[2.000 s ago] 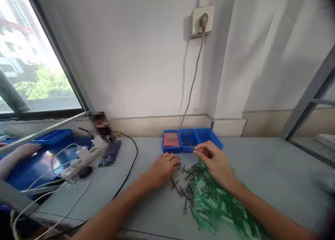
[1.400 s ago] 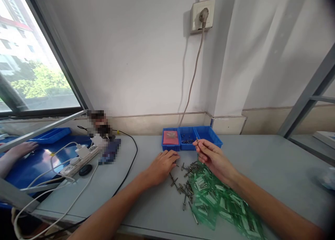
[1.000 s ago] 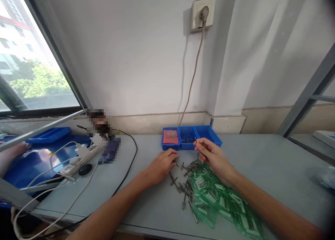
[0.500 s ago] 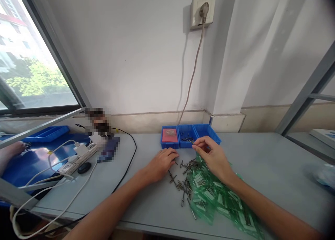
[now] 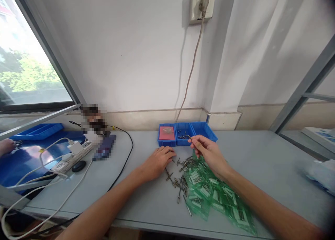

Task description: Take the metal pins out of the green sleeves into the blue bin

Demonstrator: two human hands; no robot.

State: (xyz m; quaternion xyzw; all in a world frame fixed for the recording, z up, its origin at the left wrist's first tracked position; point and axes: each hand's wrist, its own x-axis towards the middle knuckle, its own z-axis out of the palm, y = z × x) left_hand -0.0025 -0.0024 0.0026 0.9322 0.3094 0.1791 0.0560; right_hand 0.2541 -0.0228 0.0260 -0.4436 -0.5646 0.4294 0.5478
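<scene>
A blind rivet [image 5: 190, 137], pinched between thumb and fingertips of the right hand [image 5: 209, 153], has tipped from nearly upright to slanting toward the blue tray [image 5: 166, 143] beyond those fingertips; this suggests it is being turned in the grasp, not yet released. Whether its tip overhangs the middle compartment is unclear. The left hand [image 5: 158, 162] rests with curled fingers; a thin metal end shows beside them, but I cannot tell whether they grip it. Loose rivets [image 5: 180, 182] lie nearer than both hands' fingers, green plastic packets [image 5: 202, 191] below the right ones, contents blurred. Far left of the fingers, a co-worker's hand [image 5: 7, 146] is cut off.
</scene>
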